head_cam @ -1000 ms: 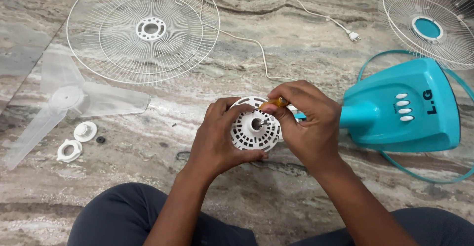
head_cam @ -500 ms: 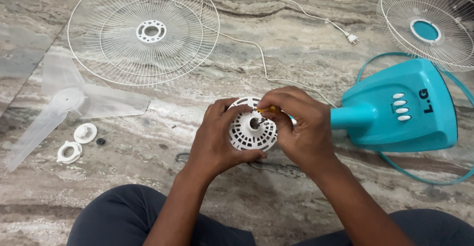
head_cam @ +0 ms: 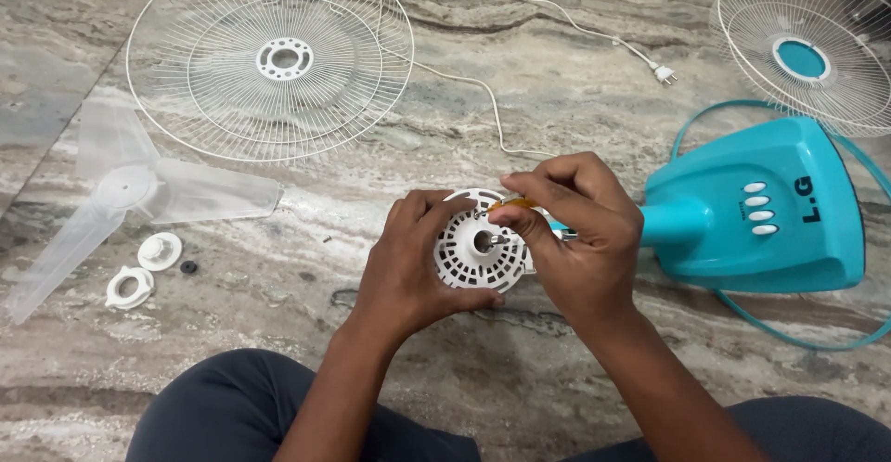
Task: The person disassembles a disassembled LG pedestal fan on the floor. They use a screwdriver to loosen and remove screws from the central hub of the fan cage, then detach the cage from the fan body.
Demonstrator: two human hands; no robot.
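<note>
The left hand (head_cam: 408,263) stays wrapped tight around the round white motor cover (head_cam: 478,253) in the middle, while the right hand (head_cam: 575,230), fingers pinched on a small orange screwdriver (head_cam: 510,204), has slid left from 3 o'clock onto the cover's top.

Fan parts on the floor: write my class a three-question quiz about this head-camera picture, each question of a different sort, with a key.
1. True or false: the left hand grips the white motor cover.
2. Which lies nearest the clear blade?
A. the plug
B. the small white caps
C. the turquoise base
3. Fill in: the right hand pinches a thin tool with a ______ handle.

Key: 1 true; 2 B; 3 yellow.
</note>
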